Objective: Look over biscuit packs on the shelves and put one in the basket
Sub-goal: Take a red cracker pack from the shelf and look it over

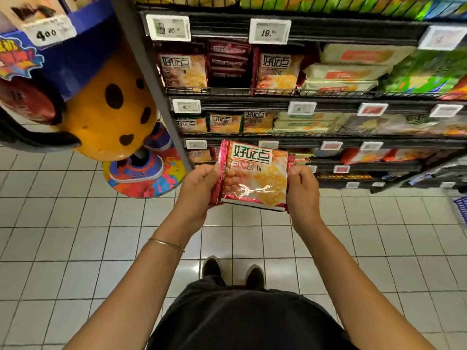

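I stood on a floor of pale square tiles (75,223) in a shop aisle, facing a black wire shelving rack (278,96) stacked with snack packs and fronted with white price tags (270,31). To the left of the rack stood an orange spotted mascot display (108,109) on a bright base.

The rack's far right end was smeared with blur, and its labels there were unreadable. Below that end, a blue mesh thing (461,210) was cut off by the picture's edge; I could not tell what it was.

I held the biscuit pack (255,175) in the air before the rack's lower shelves. My left hand (199,188) gripped its left seam with curled fingers, and my right hand (302,190) gripped the right seam. Its printed face was turned up to me, top edge toward the rack and dipping slightly right. It looked nearly square, so no long axis stood out.
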The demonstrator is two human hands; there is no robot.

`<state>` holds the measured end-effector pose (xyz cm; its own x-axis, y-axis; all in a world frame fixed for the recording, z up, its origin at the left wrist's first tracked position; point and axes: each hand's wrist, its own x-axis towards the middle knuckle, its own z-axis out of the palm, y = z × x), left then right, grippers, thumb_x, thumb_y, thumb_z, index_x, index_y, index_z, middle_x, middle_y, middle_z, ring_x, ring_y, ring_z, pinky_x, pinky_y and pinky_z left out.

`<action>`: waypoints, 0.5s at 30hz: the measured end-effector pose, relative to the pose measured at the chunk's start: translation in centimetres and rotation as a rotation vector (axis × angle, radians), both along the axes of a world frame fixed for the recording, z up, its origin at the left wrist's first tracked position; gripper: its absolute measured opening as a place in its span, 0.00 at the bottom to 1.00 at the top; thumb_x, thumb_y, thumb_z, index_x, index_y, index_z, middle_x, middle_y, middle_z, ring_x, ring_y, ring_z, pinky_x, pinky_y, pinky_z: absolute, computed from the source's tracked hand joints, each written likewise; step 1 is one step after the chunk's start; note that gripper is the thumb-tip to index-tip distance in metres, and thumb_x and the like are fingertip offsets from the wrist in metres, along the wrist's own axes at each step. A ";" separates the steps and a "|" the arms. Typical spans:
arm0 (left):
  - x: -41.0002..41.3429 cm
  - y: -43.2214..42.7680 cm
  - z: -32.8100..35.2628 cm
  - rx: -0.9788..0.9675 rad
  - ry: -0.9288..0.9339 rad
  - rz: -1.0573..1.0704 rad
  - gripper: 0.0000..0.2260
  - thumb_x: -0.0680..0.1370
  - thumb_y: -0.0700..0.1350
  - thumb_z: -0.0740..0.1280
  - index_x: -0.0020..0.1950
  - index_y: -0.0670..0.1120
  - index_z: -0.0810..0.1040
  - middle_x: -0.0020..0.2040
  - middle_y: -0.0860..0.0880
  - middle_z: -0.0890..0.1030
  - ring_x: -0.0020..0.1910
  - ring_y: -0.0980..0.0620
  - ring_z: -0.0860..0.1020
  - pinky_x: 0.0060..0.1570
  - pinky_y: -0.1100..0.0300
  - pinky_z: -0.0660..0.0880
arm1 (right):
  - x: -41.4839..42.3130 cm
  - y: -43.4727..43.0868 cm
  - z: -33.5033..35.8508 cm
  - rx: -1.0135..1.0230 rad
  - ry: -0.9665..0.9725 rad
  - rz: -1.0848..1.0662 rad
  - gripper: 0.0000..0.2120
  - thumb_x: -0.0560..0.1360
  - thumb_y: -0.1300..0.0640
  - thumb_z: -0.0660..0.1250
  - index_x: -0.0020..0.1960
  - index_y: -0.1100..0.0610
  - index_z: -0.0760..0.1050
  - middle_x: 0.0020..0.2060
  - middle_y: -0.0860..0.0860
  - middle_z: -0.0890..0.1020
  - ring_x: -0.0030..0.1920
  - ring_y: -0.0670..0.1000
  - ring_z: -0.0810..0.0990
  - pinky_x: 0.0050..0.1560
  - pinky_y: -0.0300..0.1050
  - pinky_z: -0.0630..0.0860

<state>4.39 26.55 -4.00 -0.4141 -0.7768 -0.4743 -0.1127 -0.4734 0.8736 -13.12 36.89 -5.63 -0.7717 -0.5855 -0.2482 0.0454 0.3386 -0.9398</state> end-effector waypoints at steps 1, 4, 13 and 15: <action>-0.8 0.7 -0.1 -0.007 -0.017 -0.005 0.15 0.87 0.49 0.62 0.55 0.39 0.82 0.48 0.40 0.87 0.44 0.45 0.84 0.46 0.52 0.81 | -0.9 0.6 0.2 -0.007 -0.027 -0.012 0.12 0.84 0.58 0.56 0.44 0.55 0.72 0.40 0.47 0.81 0.41 0.46 0.82 0.34 0.39 0.77; -2.9 2.6 -0.7 -0.072 -0.114 -0.008 0.11 0.86 0.45 0.61 0.53 0.42 0.80 0.43 0.44 0.83 0.40 0.49 0.81 0.35 0.63 0.79 | -3.4 1.8 0.6 -0.039 -0.225 -0.047 0.11 0.83 0.59 0.58 0.49 0.61 0.78 0.47 0.58 0.85 0.51 0.59 0.86 0.49 0.59 0.84; -4.9 6.9 0.0 0.209 0.089 0.112 0.15 0.87 0.47 0.62 0.67 0.40 0.79 0.55 0.42 0.87 0.49 0.46 0.87 0.40 0.53 0.83 | -6.6 5.5 1.5 -0.187 -0.488 0.117 0.09 0.85 0.61 0.60 0.60 0.60 0.78 0.49 0.57 0.88 0.48 0.56 0.88 0.43 0.50 0.85; -5.1 7.1 0.4 0.245 0.145 0.111 0.13 0.86 0.49 0.62 0.64 0.44 0.81 0.57 0.43 0.87 0.51 0.46 0.87 0.40 0.53 0.84 | -7.0 5.5 1.8 -0.199 -0.441 0.142 0.10 0.86 0.59 0.60 0.64 0.59 0.76 0.51 0.58 0.88 0.47 0.56 0.88 0.41 0.49 0.85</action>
<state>-0.68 33.67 -3.56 -0.4105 -0.6907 -0.5953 0.0688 -0.6744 0.7351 -20.08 42.43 -3.81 -0.5282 -0.7461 -0.4054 0.4192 0.1860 -0.8886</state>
